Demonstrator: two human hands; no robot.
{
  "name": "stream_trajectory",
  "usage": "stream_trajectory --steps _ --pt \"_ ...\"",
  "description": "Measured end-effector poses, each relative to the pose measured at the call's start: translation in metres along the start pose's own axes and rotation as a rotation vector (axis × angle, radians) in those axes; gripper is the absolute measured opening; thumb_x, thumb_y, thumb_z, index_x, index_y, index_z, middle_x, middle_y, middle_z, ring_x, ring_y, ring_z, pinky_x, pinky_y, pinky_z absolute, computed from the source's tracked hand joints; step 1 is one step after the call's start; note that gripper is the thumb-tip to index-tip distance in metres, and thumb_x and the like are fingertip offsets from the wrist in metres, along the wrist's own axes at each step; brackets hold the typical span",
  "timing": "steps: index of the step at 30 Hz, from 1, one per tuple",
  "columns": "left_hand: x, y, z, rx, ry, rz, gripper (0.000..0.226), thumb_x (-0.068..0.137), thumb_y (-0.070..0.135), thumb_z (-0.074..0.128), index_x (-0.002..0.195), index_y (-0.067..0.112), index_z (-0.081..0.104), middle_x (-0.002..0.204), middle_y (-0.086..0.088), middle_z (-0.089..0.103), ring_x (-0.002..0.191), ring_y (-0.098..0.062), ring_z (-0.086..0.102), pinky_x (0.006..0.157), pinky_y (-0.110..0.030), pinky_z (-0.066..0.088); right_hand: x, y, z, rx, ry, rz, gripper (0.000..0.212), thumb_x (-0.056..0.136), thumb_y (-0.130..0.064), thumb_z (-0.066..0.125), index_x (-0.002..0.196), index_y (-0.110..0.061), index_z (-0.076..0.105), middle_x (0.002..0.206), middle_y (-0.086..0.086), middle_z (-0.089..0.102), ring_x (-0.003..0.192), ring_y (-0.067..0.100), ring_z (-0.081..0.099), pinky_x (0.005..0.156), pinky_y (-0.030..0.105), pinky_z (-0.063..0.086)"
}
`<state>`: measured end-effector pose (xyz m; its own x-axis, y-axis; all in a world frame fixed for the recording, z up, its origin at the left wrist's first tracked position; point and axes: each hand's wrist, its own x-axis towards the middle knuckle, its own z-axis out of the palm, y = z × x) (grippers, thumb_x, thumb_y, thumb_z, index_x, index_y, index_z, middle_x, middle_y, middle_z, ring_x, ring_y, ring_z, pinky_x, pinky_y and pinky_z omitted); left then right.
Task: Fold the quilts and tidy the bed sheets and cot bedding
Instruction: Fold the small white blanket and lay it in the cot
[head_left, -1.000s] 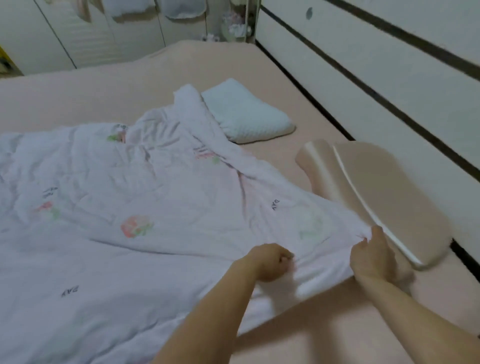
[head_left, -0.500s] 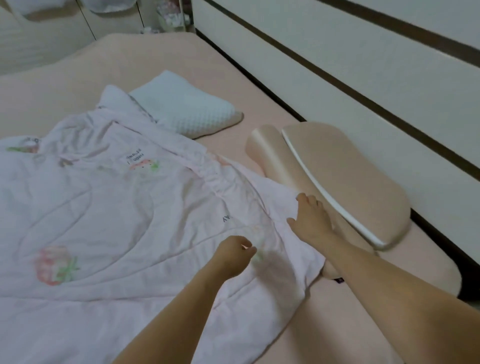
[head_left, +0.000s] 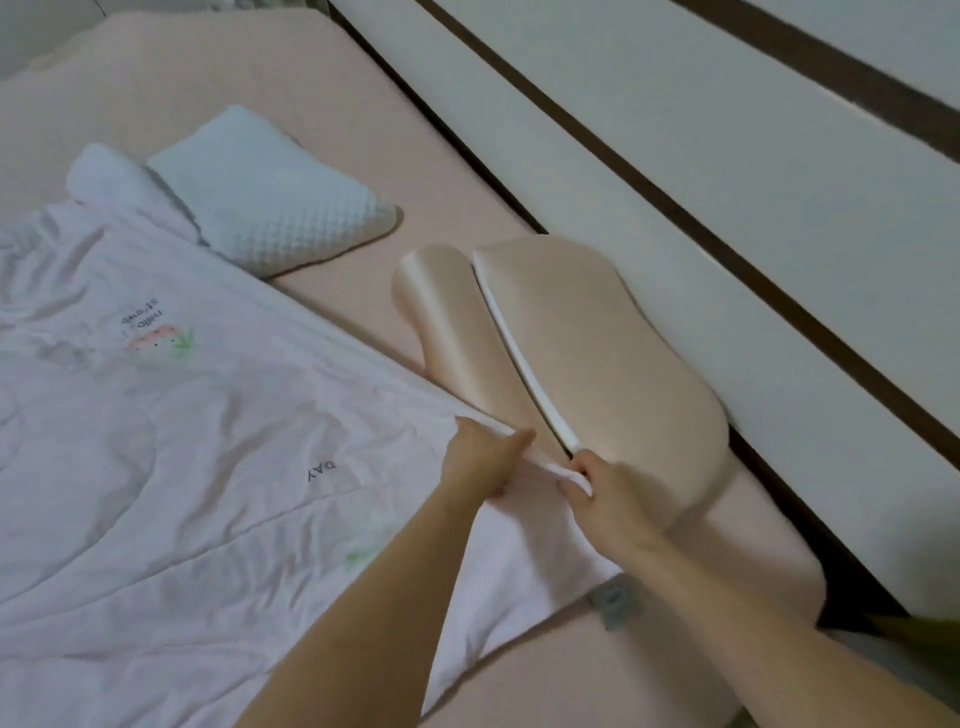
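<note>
Pale pink quilt (head_left: 171, 467) with strawberry prints and "DAY" text lay spread and wrinkled over left half of frame, on a peach sheet (head_left: 363, 145). Its right corner, at lower centre, was bunched and lifted slightly. Sheet was flat, covering the bed to upper left.

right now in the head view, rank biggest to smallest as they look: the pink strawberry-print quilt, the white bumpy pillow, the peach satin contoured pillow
1. Pink strawberry-print quilt, far the largest and running out of view.
2. Peach satin contoured pillow.
3. White bumpy pillow.
The white one lies farther off and partly under the quilt, so the last two are unsure.
</note>
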<state>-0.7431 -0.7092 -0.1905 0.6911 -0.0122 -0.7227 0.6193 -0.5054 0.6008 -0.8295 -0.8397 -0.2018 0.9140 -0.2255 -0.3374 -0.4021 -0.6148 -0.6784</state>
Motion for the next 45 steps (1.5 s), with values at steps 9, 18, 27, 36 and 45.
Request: stream_trajectory --steps 9,18,27,36,45 --pt "-0.050 0.035 0.058 0.341 -0.153 0.205 0.039 0.081 -0.006 0.046 0.120 -0.008 0.050 0.115 -0.026 0.060 0.107 -0.039 0.059 0.089 -0.045 0.052 -0.042 0.031 -0.067 0.039 0.083 0.039 0.020 0.087 0.002 0.053 0.071 -0.008 0.046 0.058 -0.001 0.044 0.060 0.020 0.042 0.048 0.021 0.027" --pt "-0.149 0.104 0.129 0.306 -0.455 0.369 0.022 0.085 -0.004 0.044 0.074 0.014 0.040 0.074 -0.014 0.055 0.073 -0.030 0.060 0.063 -0.035 0.049 -0.101 0.053 -0.169 -0.016 0.398 0.282 0.009 0.098 -0.018 0.044 0.092 -0.018 0.051 0.090 0.003 0.059 0.077 0.016 0.056 0.067 0.033 0.049" --pt "-0.125 0.009 -0.023 0.170 -0.115 0.180 0.047 0.095 0.017 0.055 0.138 0.003 0.044 0.132 -0.021 0.055 0.124 -0.035 0.051 0.105 -0.043 0.042 -0.071 -0.080 -0.070 0.133 0.035 0.140 0.017 0.100 -0.023 0.046 0.110 -0.010 0.047 0.099 0.002 0.056 0.096 0.026 0.053 0.072 0.030 0.037" --pt "-0.202 -0.171 -0.199 -0.415 -0.213 0.127 0.040 0.072 0.040 0.073 0.111 0.033 0.061 0.110 0.017 0.068 0.109 -0.003 0.061 0.096 -0.029 0.048 -0.089 -0.282 0.126 0.242 -0.285 -0.317 0.031 0.091 0.007 0.040 0.107 -0.010 0.061 0.124 0.011 0.056 0.104 0.016 0.052 0.086 0.020 0.037" --pt "-0.262 -0.363 -0.354 -0.750 0.605 0.003 0.026 0.069 0.024 0.057 0.091 0.020 0.070 0.085 -0.006 0.073 0.086 -0.029 0.069 0.078 -0.056 0.056 -0.231 -0.408 0.359 -0.004 -0.821 -0.544 0.025 0.091 -0.007 0.051 0.114 -0.015 0.057 0.140 0.009 0.045 0.116 0.017 0.049 0.095 0.026 0.039"
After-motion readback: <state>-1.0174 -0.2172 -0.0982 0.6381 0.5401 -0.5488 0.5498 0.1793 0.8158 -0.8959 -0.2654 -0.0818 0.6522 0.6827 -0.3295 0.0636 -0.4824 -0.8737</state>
